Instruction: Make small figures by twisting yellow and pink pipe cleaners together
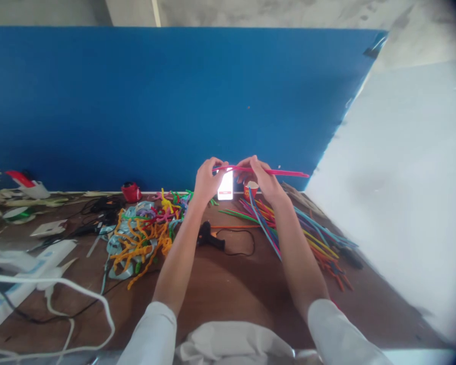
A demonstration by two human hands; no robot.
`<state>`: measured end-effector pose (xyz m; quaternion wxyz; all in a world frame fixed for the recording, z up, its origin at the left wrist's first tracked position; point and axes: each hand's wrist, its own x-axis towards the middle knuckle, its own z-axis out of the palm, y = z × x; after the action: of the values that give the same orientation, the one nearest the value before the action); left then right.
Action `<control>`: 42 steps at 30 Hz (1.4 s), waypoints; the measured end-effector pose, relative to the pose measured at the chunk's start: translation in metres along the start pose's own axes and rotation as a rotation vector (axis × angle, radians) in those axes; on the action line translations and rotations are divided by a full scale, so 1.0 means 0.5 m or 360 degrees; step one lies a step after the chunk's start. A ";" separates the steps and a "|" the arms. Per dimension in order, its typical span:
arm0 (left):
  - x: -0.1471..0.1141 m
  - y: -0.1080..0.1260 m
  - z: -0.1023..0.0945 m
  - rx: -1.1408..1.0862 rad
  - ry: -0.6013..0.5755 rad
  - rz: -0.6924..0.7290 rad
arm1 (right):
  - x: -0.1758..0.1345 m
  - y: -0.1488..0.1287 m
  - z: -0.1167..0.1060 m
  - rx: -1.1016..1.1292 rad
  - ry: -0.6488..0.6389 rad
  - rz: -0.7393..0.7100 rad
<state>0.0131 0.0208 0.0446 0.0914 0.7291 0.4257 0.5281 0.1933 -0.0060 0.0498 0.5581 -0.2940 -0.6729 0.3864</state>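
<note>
Both hands are raised over the back of the table, with pink pipe cleaners [287, 173] stretched level between them. My left hand [208, 178] pinches their left end between thumb and fingers. My right hand [264, 177] grips them further along, and their longer end sticks out to the right. Behind the hands a phone [225, 183] stands upright with a bright screen. Below my right hand is a red paper cup [251, 188]. Loose pipe cleaners [311, 238] in many colours lie spread under my right forearm.
A black glue gun [210, 237] with its cord lies between my forearms. Left of it is a pile of twisted orange and coloured pipe cleaners [146, 235]. A white power strip [26, 284] with cables [108, 314] fills the left front. A blue panel [175, 101] stands behind.
</note>
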 end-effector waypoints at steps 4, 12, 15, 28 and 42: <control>-0.001 0.003 0.000 0.0033 -0.0050 -0.0096 | 0.000 -0.005 0.004 0.0064 -0.0029 -0.0041; -0.001 -0.011 0.009 0.0239 0.0056 -0.0183 | -0.007 -0.019 0.002 -0.0105 -0.0107 -0.0087; -0.003 -0.018 0.004 0.0422 0.0138 -0.0335 | -0.006 -0.019 -0.003 -0.0143 -0.0122 -0.0100; 0.007 -0.041 -0.033 0.0199 0.0129 -0.0302 | -0.007 -0.013 -0.027 -0.0113 0.0017 -0.0104; 0.000 -0.005 -0.037 0.0376 -0.0779 0.0095 | -0.010 -0.017 -0.052 0.0029 0.0184 -0.0008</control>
<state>-0.0038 0.0166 0.0508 0.0902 0.8529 0.4279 0.2853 0.2203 -0.0096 0.0567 0.5997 -0.3090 -0.6366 0.3736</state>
